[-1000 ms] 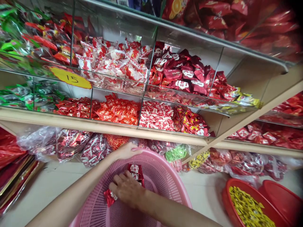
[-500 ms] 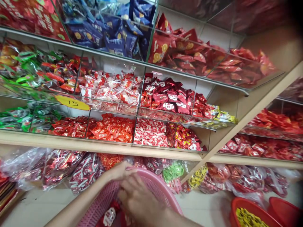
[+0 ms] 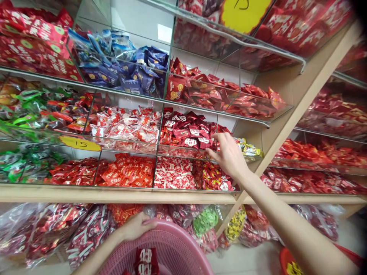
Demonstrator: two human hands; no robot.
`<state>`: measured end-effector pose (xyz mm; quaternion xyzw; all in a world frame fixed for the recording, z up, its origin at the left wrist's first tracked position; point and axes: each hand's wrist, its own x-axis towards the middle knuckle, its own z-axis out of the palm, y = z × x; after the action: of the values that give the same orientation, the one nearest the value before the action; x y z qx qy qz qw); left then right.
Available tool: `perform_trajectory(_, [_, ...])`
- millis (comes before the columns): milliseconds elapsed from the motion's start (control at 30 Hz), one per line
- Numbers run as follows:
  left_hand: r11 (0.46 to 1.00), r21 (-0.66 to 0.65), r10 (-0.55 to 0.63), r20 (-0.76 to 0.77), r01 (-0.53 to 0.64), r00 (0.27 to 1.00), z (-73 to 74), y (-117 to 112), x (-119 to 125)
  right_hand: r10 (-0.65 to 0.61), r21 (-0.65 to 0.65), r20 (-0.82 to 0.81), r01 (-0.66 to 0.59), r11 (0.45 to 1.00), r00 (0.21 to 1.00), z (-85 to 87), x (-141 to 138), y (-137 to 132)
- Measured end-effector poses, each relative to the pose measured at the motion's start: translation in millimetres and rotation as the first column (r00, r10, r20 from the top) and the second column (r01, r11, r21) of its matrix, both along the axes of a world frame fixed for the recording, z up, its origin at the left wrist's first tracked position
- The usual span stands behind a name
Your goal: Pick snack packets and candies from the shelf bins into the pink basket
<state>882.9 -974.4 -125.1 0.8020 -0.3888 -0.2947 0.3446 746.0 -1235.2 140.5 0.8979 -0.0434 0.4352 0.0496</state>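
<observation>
My left hand [image 3: 137,226] grips the rim of a pink plastic basket [image 3: 183,244], fingers wrapped over its far left edge. Inside the basket lie dark red candy packets [image 3: 146,260] with white print. Up at the middle shelf, my right hand [image 3: 228,154] is stretched out with thumb and fingers apart, and I see nothing in it. It is in front of the compartment's clear edge, near a pile of dark red wrapped candies [image 3: 190,130]. Small yellow packets [image 3: 249,148] lie just right of the hand.
Glass dividers split the shelves into compartments; one bears a yellow "15" tag [image 3: 80,143]. A wooden ledge [image 3: 120,194] runs below, meeting a slanting wooden post [image 3: 286,126]. Bulk bags of candy [image 3: 59,229] sit beneath. A red tub [image 3: 286,259] stands on the floor at right.
My right hand has left the basket and risen to the middle shelf, its fingers now apart. My left hand stays on the basket's rim. The view has tilted up and shifted slightly right.
</observation>
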Motion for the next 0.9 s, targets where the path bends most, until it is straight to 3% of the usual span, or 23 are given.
perform_trajectory(100, [1.000, -0.015, -0.023, 0.034, 0.023, 0.999, -1.8, 1, 0, 0.027, -0.029, -0.122, -0.031, 0.999, 0.992, -1.0, 5, -7])
perform_trajectory(200, [1.000, -0.010, -0.014, 0.039, 0.014, 0.999, -1.6, 1, 0, 0.072, 0.016, -0.133, -0.070, 0.997, 0.988, -2.9, 7, -13])
perform_trajectory(367, [1.000, 0.002, 0.004, 0.031, -0.004, 1.000, 0.2, 1, 0, 0.178, 0.011, 0.016, -0.179, 0.984, 0.984, -1.6, 12, -22])
perform_trajectory(667, [1.000, 0.004, -0.007, 0.031, 0.007, 0.999, -4.0, 0, 3, 0.264, 0.005, 0.282, -0.276, 0.961, 0.922, 5.8, 22, -22])
perform_trajectory(900, [1.000, 0.004, -0.015, 0.037, 0.015, 0.999, 4.0, 1, -2, 0.285, 0.075, 0.405, -0.342, 0.937, 0.869, 0.7, 21, -21])
